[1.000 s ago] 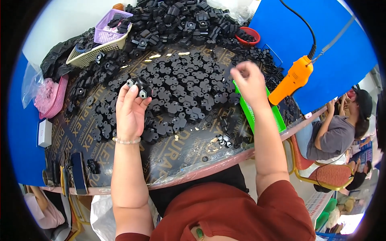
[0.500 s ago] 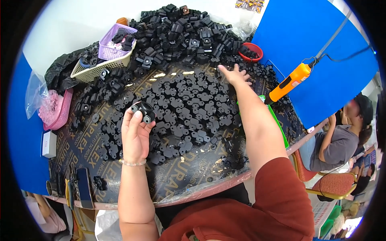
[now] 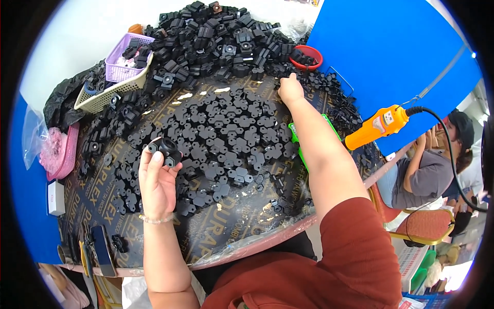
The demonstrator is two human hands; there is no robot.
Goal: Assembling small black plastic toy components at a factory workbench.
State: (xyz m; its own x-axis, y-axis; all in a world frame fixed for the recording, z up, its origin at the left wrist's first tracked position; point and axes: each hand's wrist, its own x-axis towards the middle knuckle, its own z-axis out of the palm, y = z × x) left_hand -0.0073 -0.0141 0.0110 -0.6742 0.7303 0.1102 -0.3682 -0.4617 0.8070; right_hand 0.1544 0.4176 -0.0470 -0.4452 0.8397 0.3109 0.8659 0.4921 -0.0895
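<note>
My left hand (image 3: pixel 158 185) is closed around a black plastic housing (image 3: pixel 170 146) with a round opening, held up above the near left of the table. Thumb and fingers grip its sides. Far out to the right, my right hand (image 3: pixel 292 89) has its fingers curled in at the edge of a scatter of small black parts (image 3: pixel 323 85). Whatever those fingers hold is hidden. Between the two hands lies a wide spread of flat black plates (image 3: pixel 226 129) with lobed outlines.
Behind rises a tall heap of black housings (image 3: pixel 206 44). A red bowl (image 3: pixel 319 57), a green tray (image 3: pixel 299 147) and a hanging orange electric screwdriver (image 3: pixel 375 126) are at right. Stacked baskets (image 3: pixel 92 102) and a pink basket (image 3: pixel 69 154) stand left. A person (image 3: pixel 419 170) sits beyond the blue panel.
My right hand has gone from spread fingers to curled ones among the small parts. The left still grips the housing. The whole view has shifted, and the screwdriver hangs at a flatter angle.
</note>
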